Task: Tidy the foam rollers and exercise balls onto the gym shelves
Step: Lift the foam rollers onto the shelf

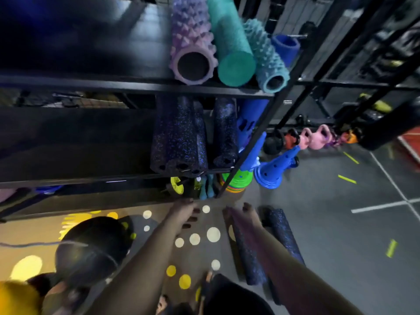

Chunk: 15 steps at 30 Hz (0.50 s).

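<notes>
Now the left hand is hanging with loose fingers, holding nothing, while the right hand is touching a dark foam roller lying on the floor at 5 o'clock, its grip too blurry to tell.

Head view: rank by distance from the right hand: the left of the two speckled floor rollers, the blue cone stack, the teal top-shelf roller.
1. Speckled roller, on the floor just under the right hand.
2. Blue cone stack, on the floor beyond the hand, to its right.
3. Teal roller, up on the top shelf.
</notes>
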Tool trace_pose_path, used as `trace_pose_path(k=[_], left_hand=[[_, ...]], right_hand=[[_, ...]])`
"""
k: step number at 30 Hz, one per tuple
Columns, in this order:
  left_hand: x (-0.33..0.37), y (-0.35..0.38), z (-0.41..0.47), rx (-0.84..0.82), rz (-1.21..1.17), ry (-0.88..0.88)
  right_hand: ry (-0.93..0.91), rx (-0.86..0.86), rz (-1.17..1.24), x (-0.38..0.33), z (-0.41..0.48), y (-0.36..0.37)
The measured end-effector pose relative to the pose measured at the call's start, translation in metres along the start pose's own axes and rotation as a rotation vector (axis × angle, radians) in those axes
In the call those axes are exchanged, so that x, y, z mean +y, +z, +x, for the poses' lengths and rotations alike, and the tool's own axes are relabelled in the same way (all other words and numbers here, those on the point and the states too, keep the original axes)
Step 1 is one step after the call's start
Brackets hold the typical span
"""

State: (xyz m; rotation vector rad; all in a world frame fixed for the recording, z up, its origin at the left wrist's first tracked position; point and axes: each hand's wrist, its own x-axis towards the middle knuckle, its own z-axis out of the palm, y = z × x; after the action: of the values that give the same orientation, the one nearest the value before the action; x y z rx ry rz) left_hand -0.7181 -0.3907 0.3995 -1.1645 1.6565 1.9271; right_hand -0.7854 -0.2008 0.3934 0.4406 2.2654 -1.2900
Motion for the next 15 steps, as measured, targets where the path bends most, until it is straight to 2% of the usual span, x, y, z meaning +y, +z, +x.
trace_pose_path(k=[7, 11, 15], left_hand=[[-0.007, 0.077, -0.031, -0.073, -0.084, 0.068], [-0.009, 0.124, -0.024, -0.063, -0.059, 0.046], [-0.010, 0.210, -0.006, -0.076, -0.080, 0.041]], right_hand=[[0.062, 0.078, 0.108, 0.028, -0.007, -0.075], [0.110, 0.027, 0.157, 0.051, 0.004, -0.111], [0.107, -0.013, 0.132, 0.092, 0.034, -0.169]])
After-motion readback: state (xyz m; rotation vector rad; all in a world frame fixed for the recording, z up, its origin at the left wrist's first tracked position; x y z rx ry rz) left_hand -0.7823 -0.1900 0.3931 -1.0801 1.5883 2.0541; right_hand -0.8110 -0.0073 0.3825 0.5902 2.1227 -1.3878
